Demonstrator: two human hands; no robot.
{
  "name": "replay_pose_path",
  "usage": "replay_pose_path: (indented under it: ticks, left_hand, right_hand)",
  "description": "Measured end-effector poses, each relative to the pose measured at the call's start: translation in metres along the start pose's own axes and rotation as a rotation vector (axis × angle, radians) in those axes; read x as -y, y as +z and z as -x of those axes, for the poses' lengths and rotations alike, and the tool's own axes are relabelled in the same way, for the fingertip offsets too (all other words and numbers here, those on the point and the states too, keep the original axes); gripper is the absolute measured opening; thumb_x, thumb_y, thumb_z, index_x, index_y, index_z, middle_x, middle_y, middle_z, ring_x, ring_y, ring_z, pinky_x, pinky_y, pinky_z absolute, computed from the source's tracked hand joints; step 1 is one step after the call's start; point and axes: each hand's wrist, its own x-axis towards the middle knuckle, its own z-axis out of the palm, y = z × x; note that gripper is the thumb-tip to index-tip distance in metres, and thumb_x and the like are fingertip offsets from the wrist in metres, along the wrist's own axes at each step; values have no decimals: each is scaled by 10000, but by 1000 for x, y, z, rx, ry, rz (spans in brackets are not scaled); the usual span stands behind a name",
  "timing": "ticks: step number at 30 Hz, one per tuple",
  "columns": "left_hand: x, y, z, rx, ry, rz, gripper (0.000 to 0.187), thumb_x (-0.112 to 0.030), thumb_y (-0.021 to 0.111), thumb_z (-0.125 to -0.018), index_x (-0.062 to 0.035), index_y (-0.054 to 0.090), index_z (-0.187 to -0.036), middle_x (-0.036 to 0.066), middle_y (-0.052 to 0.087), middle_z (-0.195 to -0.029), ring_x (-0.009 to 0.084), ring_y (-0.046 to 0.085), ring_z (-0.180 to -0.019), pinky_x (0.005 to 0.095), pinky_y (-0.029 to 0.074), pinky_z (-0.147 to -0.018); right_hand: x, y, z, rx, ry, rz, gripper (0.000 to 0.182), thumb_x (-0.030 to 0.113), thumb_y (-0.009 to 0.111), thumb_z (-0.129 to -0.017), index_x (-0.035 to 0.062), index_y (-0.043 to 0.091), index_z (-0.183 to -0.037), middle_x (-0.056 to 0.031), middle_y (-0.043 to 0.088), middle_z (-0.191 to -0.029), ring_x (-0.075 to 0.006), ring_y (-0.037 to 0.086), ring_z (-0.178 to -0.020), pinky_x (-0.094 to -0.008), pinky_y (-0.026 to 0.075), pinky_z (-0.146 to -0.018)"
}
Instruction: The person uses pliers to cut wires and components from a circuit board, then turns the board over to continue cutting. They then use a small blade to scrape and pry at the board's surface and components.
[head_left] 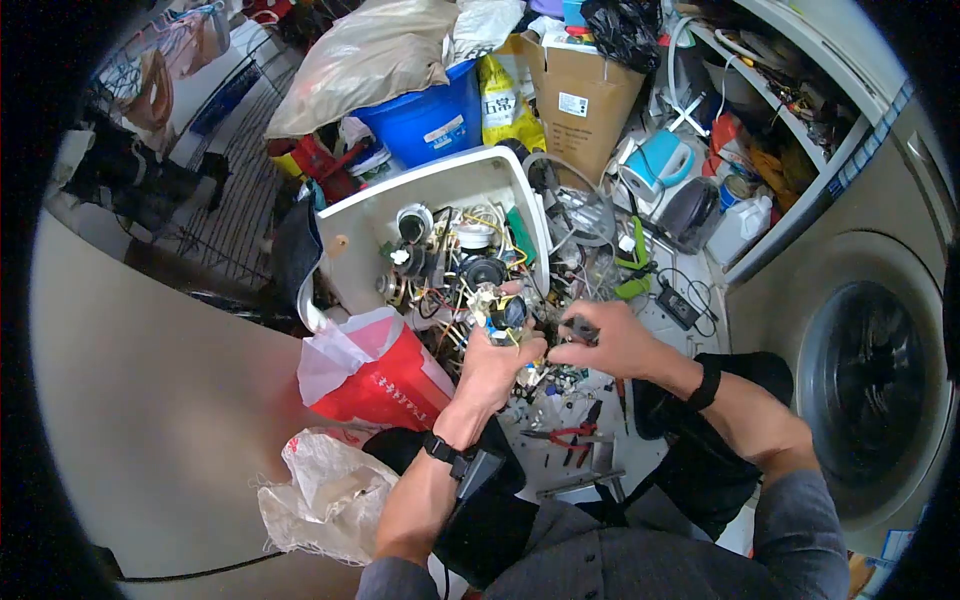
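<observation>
My left hand (492,358) is closed around a small electronic assembly (512,313) with a dark round part and yellow and blue bits, held above the front of the white bin. Just to its right, my right hand (622,345) is closed on a small dark object (580,329); its kind is hard to make out. A narrow gap separates the two hands. Behind them stands the white bin (440,178), filled with a heap of motors, wires and electronic scrap (475,237). Small loose parts (560,385) lie on the floor below my hands.
Red-handled pliers (560,436) and other tools lie on the floor near my knees. A red bag (385,380) stands left of the bin, a washing machine (860,340) at the right. Behind are a blue tub (425,118), a cardboard box (580,105) and a black adapter (678,306).
</observation>
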Motion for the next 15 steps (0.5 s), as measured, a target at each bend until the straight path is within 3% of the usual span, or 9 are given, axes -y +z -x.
replay_pose_path:
  ticks: [2, 4, 6, 8, 10, 12, 13, 14, 15]
  left_hand:
    - [-3, -3, -1, 6, 6, -94, 789, 149, 748, -781, -63, 443, -1477, 57, 651, -1163, 164, 660, -1026, 327, 560, -891]
    - [2, -4, -2, -30, 120, -209, 758, 92, 768, -778, -54, 446, -1448, -18, 587, -977, 80, 578, -834, 257, 506, -756]
    - [5, -2, -1, -46, 93, -231, 742, 79, 769, -787, -42, 445, -1443, -6, 594, -1031, 88, 577, -887, 260, 504, -798]
    - [9, 1, -2, -41, 139, -336, 733, 73, 771, -789, -50, 453, -1438, 16, 594, -1098, 109, 586, -963, 275, 507, -854]
    - [15, 2, -4, -36, 142, -339, 720, 69, 763, -799, -58, 454, -1437, 31, 588, -1142, 122, 585, -1017, 286, 506, -887]
    - [17, 6, -4, 32, 213, -439, 727, 78, 748, -804, -56, 441, -1450, 31, 592, -1134, 119, 589, -1014, 287, 509, -877]
    - [16, 7, -3, 61, 195, -407, 766, 96, 733, -800, -50, 415, -1481, 29, 593, -1136, 119, 590, -1017, 286, 509, -878]
    - [14, 6, -3, 62, 194, -408, 766, 96, 733, -800, -50, 415, -1481, 29, 593, -1136, 119, 590, -1017, 286, 509, -878]
    - [8, 4, -1, 151, 84, -381, 809, 91, 734, -797, -53, 387, -1513, 27, 594, -1135, 121, 595, -1020, 285, 508, -879]
  right_hand:
    - [3, -3, -4, -18, 129, -116, 300, 282, 806, -878, 30, 672, -970, -66, 656, -702, -191, 631, -617, -347, 496, -591]
    - [14, -7, -6, -48, 401, -352, 333, 266, 827, -858, 30, 677, -1039, -1, 677, -762, -118, 625, -685, -316, 511, -634]
    - [23, -4, -7, -51, 423, -320, 322, 253, 820, -861, 16, 684, -1032, -10, 687, -807, -118, 627, -728, -310, 513, -678]
    - [23, 6, -7, -22, 166, -216, 291, 247, 801, -878, 8, 697, -1008, -36, 688, -807, -117, 613, -732, -316, 507, -688]
    - [28, 12, -7, -35, 150, -211, 272, 231, 792, -869, -7, 708, -970, -80, 693, -814, -132, 621, -740, -325, 506, -697]
    - [20, 16, -7, 36, 197, -147, 296, 274, 758, -839, -1, 712, -939, -207, 705, -864, -328, 696, -791, -400, 529, -739]
    - [15, 20, -6, -7, 112, -173, 244, 222, 733, -838, -14, 694, -885, -222, 682, -834, -370, 675, -770, -434, 521, -715]
    - [11, 20, -4, -8, 113, -174, 244, 222, 733, -838, -14, 694, -885, -222, 682, -834, -370, 675, -770, -434, 521, -715]
    - [11, 19, -2, 4, 119, -168, 220, 198, 735, -857, -12, 701, -914, -188, 694, -841, -299, 680, -765, -398, 519, -714]
